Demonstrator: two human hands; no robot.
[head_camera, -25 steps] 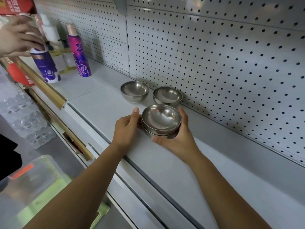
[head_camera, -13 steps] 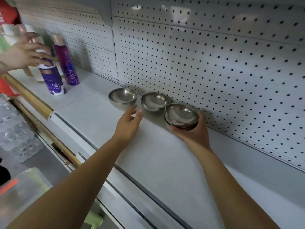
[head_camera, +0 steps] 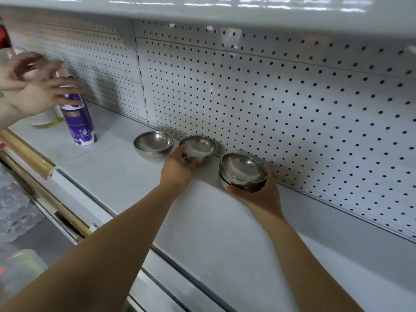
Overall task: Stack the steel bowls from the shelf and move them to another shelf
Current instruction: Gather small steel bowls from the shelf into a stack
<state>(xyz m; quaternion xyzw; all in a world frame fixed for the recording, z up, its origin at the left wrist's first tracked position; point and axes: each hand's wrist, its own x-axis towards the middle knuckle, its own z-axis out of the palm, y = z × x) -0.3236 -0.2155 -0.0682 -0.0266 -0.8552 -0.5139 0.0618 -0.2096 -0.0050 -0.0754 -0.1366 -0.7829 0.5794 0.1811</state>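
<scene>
Head camera: my right hand cups the stack of steel bowls, fingers curled under it, low at the shelf's back edge, close to the pegboard. My left hand grips the middle bowl, thumb at its rim. The last bowl sits just beside it. Flat white shelf runs toward me to the front lip. The bowls are round, smooth, shiny metal. Far left, someone's hand is on a purple can, label too blurred to read.
</scene>
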